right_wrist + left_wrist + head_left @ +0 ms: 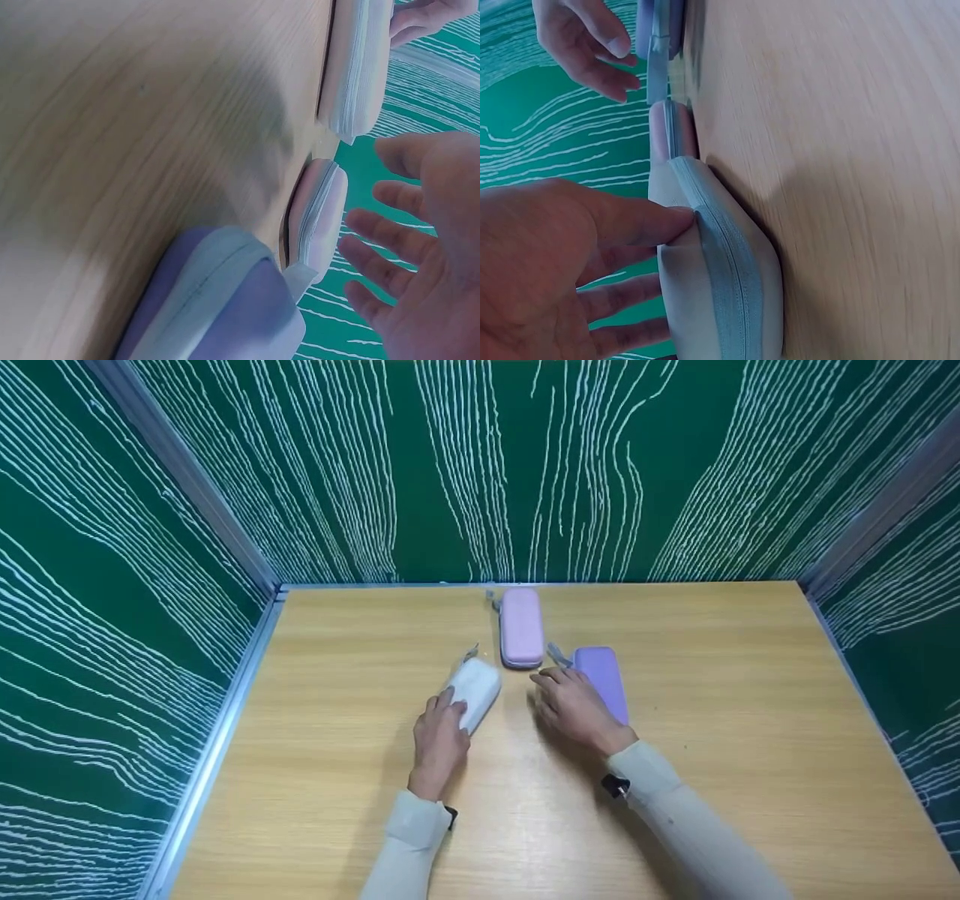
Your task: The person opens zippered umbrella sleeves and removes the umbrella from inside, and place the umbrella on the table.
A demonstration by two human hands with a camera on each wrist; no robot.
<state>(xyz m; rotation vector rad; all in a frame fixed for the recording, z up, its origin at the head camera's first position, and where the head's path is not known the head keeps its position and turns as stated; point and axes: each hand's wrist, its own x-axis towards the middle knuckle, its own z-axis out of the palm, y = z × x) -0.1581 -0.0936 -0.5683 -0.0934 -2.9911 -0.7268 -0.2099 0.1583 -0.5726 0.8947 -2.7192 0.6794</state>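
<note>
Three slim zippered cases with rounded corners and wrist straps are on the wooden table. My left hand (440, 739) holds the near end of the white case (478, 687); its thumb (656, 223) lies against the zipper side, the fingers partly hidden behind the case. Beyond, toward the back edge, lies the pink case (522, 626). My right hand (576, 706) is over the left side of the purple case (604, 679), hiding part of it. In the right wrist view its fingers (390, 232) are spread and relaxed, apart from the purple case, with nothing in them.
A grey strap (559, 655) sticks out from the purple case toward the pink one. Green walls (465, 472) with white wavy lines stand along the back and sides of the table (315, 780). Metal edging (217, 742) runs down the left side.
</note>
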